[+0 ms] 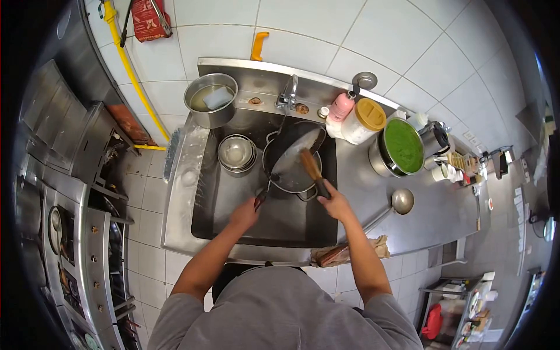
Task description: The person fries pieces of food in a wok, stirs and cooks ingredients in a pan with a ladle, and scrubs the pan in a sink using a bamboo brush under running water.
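My left hand (245, 213) is closed around the dark handle of a black pan (291, 143), which is tilted over a metal pot (301, 185) in the sink (233, 204). In my right hand (336, 202) is a brush (311, 164) with a brown head and dark handle; its head is at the pan's right side. Water from the faucet (287, 99) seems to run down behind the pan. Left of the pot, stacked metal bowls (236, 153) sit on the sink floor.
A large pot (211, 111) of cloudy liquid stands at the sink's back left corner. On the right counter are a pink bottle (342, 107), a yellow-lidded container (368, 116), a pot of green contents (403, 147) and a ladle (402, 201). Brown paper (350, 252) lies at the front edge.
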`<state>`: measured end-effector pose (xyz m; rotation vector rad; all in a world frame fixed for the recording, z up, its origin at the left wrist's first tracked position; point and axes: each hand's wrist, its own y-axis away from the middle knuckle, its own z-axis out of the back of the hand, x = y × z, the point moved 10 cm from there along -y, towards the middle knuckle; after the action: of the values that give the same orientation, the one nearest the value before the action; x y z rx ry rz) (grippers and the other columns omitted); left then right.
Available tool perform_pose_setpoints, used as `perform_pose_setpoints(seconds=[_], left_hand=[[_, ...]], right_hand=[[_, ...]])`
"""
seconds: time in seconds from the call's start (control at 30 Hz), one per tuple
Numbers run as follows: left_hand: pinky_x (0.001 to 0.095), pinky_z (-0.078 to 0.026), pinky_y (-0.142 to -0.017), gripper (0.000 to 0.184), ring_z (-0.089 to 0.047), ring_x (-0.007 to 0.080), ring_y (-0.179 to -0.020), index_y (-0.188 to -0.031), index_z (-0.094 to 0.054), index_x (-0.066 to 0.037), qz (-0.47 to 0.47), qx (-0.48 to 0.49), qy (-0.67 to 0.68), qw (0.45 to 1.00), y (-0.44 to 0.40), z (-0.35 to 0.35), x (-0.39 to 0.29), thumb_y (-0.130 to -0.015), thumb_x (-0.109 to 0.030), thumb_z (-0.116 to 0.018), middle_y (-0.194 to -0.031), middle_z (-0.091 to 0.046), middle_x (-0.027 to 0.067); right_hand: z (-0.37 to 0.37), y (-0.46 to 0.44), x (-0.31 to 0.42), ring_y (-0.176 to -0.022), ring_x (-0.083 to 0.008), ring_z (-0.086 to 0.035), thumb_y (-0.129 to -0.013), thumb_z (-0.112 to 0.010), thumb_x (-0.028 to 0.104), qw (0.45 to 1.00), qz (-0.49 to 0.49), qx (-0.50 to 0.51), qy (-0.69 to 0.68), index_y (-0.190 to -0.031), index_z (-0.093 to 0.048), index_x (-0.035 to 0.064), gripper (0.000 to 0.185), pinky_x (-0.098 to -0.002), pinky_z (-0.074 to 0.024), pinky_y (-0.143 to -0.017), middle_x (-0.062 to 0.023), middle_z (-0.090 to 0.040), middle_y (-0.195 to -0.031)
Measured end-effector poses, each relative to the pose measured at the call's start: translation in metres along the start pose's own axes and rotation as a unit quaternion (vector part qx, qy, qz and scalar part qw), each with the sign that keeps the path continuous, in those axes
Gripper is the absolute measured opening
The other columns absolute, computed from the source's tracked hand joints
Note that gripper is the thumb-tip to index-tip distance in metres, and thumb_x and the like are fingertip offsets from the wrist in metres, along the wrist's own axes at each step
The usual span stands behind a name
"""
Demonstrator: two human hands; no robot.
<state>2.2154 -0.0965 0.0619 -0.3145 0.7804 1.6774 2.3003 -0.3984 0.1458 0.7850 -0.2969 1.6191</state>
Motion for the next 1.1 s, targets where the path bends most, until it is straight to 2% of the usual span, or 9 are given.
perform_pose_setpoints(seconds=[0.03, 0.17, 0.33, 0.4, 0.67, 0.83, 0.9, 0.93, 1.1], left_hand=[[0.0525, -0.047, -0.076, 0.033, -0.061, 0.0432, -0.089, -0.106, -0.05, -0.005, -0.002, 0.001, 0.002, 1.0, 0.003, -0.008, -0.004, -0.079, -0.018, -0.062, -0.092, -0.064, 0.0229], [0.0509, -0.048, -0.081, 0.035, -0.061, 0.0419, -0.096, -0.11, -0.05, -0.006, 0.019, 0.018, 0.077, 0.997, 0.01, -0.035, -0.007, -0.08, -0.019, -0.062, -0.1, -0.064, 0.022], [0.0477, -0.048, -0.08, 0.037, -0.062, 0.0411, -0.091, -0.111, -0.05, -0.004, 0.055, 0.068, 0.201, 0.976, 0.016, -0.047, -0.022, -0.079, -0.017, -0.062, -0.094, -0.064, 0.0204], [0.0395, -0.046, -0.049, 0.03, -0.058, 0.0252, -0.052, -0.105, -0.048, -0.002, 0.025, 0.045, 0.252, 0.966, 0.01, -0.061, -0.021, -0.079, -0.014, -0.059, -0.072, -0.056, 0.0128], [0.0371, -0.042, -0.042, 0.033, -0.053, 0.0195, -0.047, -0.107, -0.044, -0.001, 0.076, 0.119, 0.413, 0.9, 0.031, -0.057, -0.041, -0.079, -0.012, -0.058, -0.066, -0.05, 0.0069], [0.0364, -0.041, -0.039, 0.03, -0.051, 0.0183, -0.045, -0.104, -0.045, -0.002, 0.082, 0.124, 0.423, 0.894, 0.018, -0.051, -0.027, -0.079, -0.011, -0.059, -0.064, -0.049, 0.006], [0.0358, -0.04, -0.038, 0.025, -0.048, 0.0176, -0.043, -0.099, -0.045, -0.003, 0.083, 0.227, 0.511, 0.825, 0.024, -0.074, -0.039, -0.079, -0.01, -0.058, -0.061, -0.048, 0.0051], [0.0358, -0.04, -0.038, 0.025, -0.048, 0.0176, -0.043, -0.099, -0.045, -0.003, 0.081, 0.232, 0.508, 0.826, 0.027, -0.077, -0.041, -0.079, -0.01, -0.058, -0.061, -0.048, 0.0051], [0.0345, -0.039, -0.036, 0.02, -0.044, 0.0163, -0.04, -0.092, -0.044, -0.005, 0.099, 0.22, 0.536, 0.809, 0.031, -0.072, -0.048, -0.077, -0.009, -0.057, -0.059, -0.046, 0.0041]], right_hand=[[-0.008, -0.003, 0.02, -0.117, -0.0392, -0.053, -0.086, -0.065, 0.028, 1.0, 0.018, 0.014, -0.003, -0.145, -0.038, 0.0174, 0.066, -0.0383, -0.0436, -0.098, -0.0233, -0.055, -0.128], [-0.062, 0.019, 0.054, -0.048, -0.0157, -0.055, -0.09, -0.061, 0.033, 0.961, -0.125, 0.24, -0.058, -0.146, -0.036, 0.0321, 0.061, -0.0314, -0.05, -0.046, -0.0095, -0.061, -0.067], [-0.029, -0.042, 0.009, -0.071, -0.0265, -0.066, -0.09, -0.059, 0.033, 0.956, -0.087, 0.136, 0.247, -0.147, -0.031, 0.0366, 0.063, -0.0407, -0.0552, -0.064, -0.017, -0.067, -0.088], [-0.016, -0.072, 0.014, -0.102, -0.0362, -0.064, -0.089, -0.059, 0.035, 0.937, -0.098, 0.052, 0.332, -0.148, -0.028, 0.0364, 0.066, -0.0477, -0.0511, -0.085, -0.0192, -0.065, -0.112], [-0.103, -0.06, 0.071, -0.044, -0.0171, -0.052, -0.09, -0.061, 0.023, 0.986, -0.124, 0.11, -0.035, -0.151, -0.023, 0.026, 0.073, -0.0324, -0.0477, -0.042, -0.0111, -0.059, -0.064], [-0.034, 0.012, 0.075, -0.049, -0.0219, -0.058, -0.089, -0.062, 0.029, 0.938, -0.131, 0.295, 0.125, -0.15, -0.028, 0.0316, 0.07, -0.0337, -0.0491, -0.047, -0.0128, -0.064, -0.071], [-0.042, -0.053, -0.006, -0.068, -0.0326, -0.067, -0.087, -0.062, 0.033, 0.915, 0.15, 0.141, 0.348, -0.149, -0.03, 0.0318, 0.07, -0.039, -0.0542, -0.063, -0.0173, -0.069, -0.091], [-0.023, -0.052, 0.02, -0.086, -0.0374, -0.067, -0.086, -0.062, 0.035, 0.931, -0.055, 0.198, 0.302, -0.148, -0.029, 0.0294, 0.071, -0.0411, -0.0533, -0.077, -0.0195, -0.066, -0.109], [-0.071, -0.087, 0.049, -0.053, -0.0306, -0.064, -0.084, -0.062, 0.019, 0.98, -0.074, 0.094, 0.159, -0.15, -0.023, 0.0187, 0.077, -0.0411, -0.0499, -0.047, -0.0233, -0.065, -0.072]])
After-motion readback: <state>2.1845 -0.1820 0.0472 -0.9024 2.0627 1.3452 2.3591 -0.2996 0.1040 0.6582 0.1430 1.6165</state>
